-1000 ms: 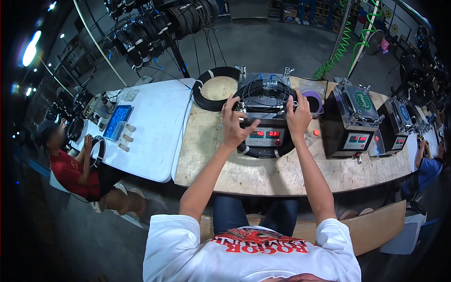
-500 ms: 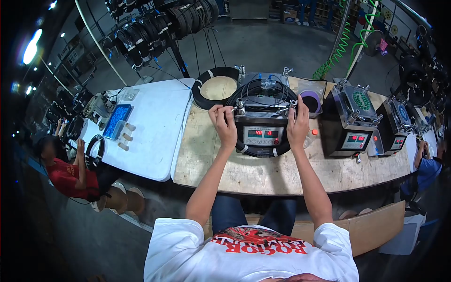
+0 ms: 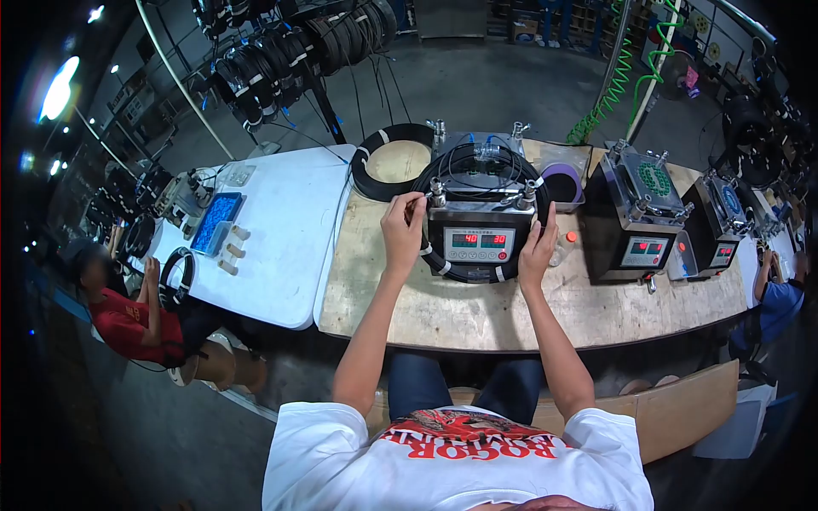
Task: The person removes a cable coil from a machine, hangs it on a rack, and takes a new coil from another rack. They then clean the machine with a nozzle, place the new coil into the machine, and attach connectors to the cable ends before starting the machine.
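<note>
A large coil of black cable (image 3: pixel 470 274) hangs around a box-shaped machine (image 3: pixel 434 236) with a lit red and green display. Loose thin loops cross the machine's top. My left hand (image 3: pixel 402 234) is closed at the coil's upper left, beside a metal clamp knob (image 3: pixel 437 191); its fingertips are partly hidden. Lower on the opposite side, my right hand (image 3: pixel 537 255) has its thumb in front and its fingers along the outside of the coil. Another metal knob (image 3: pixel 529 194) stands above that hand.
A second black coil (image 3: pixel 365 175) lies behind on the wooden bench (image 3: pixel 375 289). To the right are a purple-rimmed bowl (image 3: pixel 562 183), a red-capped bottle (image 3: pixel 566 247) and two similar machines. A white table (image 3: pixel 273 230) holds a blue tray (image 3: pixel 216 221). Co-workers sit at both sides.
My right hand has dropped from the upper right knob to the coil's side. My left hand has shifted slightly down. The display's right-hand number went from 0 to 30.
</note>
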A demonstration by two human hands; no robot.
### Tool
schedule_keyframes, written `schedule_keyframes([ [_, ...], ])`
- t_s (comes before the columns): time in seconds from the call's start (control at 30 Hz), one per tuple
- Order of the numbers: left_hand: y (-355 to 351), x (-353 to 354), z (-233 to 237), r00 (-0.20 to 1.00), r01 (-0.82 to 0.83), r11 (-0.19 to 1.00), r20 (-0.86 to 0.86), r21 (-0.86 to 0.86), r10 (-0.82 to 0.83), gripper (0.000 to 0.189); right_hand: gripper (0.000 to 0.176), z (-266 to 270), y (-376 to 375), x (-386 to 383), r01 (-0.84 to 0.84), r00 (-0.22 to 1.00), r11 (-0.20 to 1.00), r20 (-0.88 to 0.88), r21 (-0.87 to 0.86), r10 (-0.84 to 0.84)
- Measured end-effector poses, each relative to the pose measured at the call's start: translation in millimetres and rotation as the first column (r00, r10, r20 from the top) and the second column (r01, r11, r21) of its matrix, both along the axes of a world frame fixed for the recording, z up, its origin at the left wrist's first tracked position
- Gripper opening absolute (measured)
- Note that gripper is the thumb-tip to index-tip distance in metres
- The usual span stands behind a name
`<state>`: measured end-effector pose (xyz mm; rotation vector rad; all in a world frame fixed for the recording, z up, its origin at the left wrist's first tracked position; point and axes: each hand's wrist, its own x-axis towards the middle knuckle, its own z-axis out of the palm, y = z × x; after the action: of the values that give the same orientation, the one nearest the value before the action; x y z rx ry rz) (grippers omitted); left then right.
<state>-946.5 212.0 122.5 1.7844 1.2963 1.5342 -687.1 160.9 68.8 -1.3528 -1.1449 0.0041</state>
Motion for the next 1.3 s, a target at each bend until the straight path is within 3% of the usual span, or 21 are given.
schedule_keyframes([
  [0.1, -7, 7, 23, 0.994, -0.044, 0.926, -0.078, 0.376, 0.079, 0.019, 0.050, 6, 2, 5, 0.002, 1.000, 1.000, 0.009, 0.022, -0.002],
  [0.17, -14, 10, 38, 0.981, -0.073, 0.913, -0.135, 0.402, 0.138, 0.016, 0.049, 13, 4, 8, 0.018, 0.999, 0.999, 0.049, 0.031, -0.020],
  [0.23, -14, 6, 38, 0.985, -0.049, 0.981, -0.153, 0.189, 0.078, 0.017, 0.048, 29, 6, 11, 0.050, 0.991, 0.998, 0.121, 0.043, -0.055],
  [0.3, -5, -6, 29, 0.994, 0.061, 0.961, -0.073, -0.270, -0.084, 0.022, 0.050, 46, 8, 7, 0.010, 0.986, 0.998, 0.167, 0.066, -0.021],
  [0.33, -3, -6, 25, 0.989, 0.050, 0.981, -0.131, -0.187, -0.075, 0.021, 0.052, 52, 10, 3, -0.010, 0.982, 0.997, 0.189, 0.078, -0.005],
  [0.37, 1, -6, 22, 0.978, 0.012, 1.000, -0.206, 0.020, -0.007, 0.020, 0.053, 53, 12, -2, 0.003, 0.980, 0.997, 0.199, 0.081, -0.019],
  [0.43, 1, -4, 25, 0.938, -0.020, 0.905, -0.305, 0.426, 0.165, 0.019, 0.056, 52, 17, -11, 0.028, 0.975, 0.996, 0.219, 0.084, -0.046],
  [0.53, -14, 4, 39, 0.919, -0.109, 0.886, -0.294, 0.450, 0.262, 0.018, 0.065, 41, 22, -17, 0.065, 0.965, 0.990, 0.243, 0.126, -0.095],
  [0.63, -4, -3, 25, 0.988, 0.031, 0.999, -0.149, -0.012, -0.032, 0.017, 0.073, 39, 24, -19, 0.093, 0.957, 0.986, 0.262, 0.136, -0.127],
  [0.8, 6, 12, 5, 0.979, -0.051, 0.942, -0.170, 0.332, 0.113, 0.016, 0.082, 47, 32, -31, 0.194, 0.941, 0.970, 0.252, 0.149, -0.226],
  [0.9, 15, 20, -9, 0.973, -0.113, 0.881, -0.129, 0.459, 0.192, 0.018, 0.080, 44, 39, -29, 0.228, 0.932, 0.963, 0.252, 0.146, -0.259],
  [0.93, 20, 22, -13, 0.973, -0.129, 0.864, -0.107, 0.487, 0.206, 0.018, 0.067, 47, 36, -30, 0.227, 0.938, 0.963, 0.235, 0.145, -0.256],
  [1.03, 24, 26, -25, 0.984, -0.174, 0.943, 0.018, 0.285, 0.176, 0.018, 0.051, 38, 30, -13, 0.052, 0.986, 0.982, 0.145, 0.180, -0.079],
  [1.07, 28, 26, -27, 0.975, -0.208, 0.919, -0.003, 0.334, 0.222, 0.020, 0.037, 36, 30, -9, 0.005, 0.997, 0.968, 0.067, 0.253, -0.022],
  [1.2, 32, 32, -27, 0.938, -0.284, 0.827, -0.039, 0.486, 0.345, 0.025, 0.026, 33, 31, -9, 0.025, 1.000, 0.968, -0.001, 0.251, -0.025],
  [1.3, 24, 32, -19, 0.890, -0.314, 0.796, -0.132, 0.518, 0.437, 0.022, 0.028, 41, 27, -6, -0.011, 0.972, 0.989, -0.231, 0.148, 0.046],
])
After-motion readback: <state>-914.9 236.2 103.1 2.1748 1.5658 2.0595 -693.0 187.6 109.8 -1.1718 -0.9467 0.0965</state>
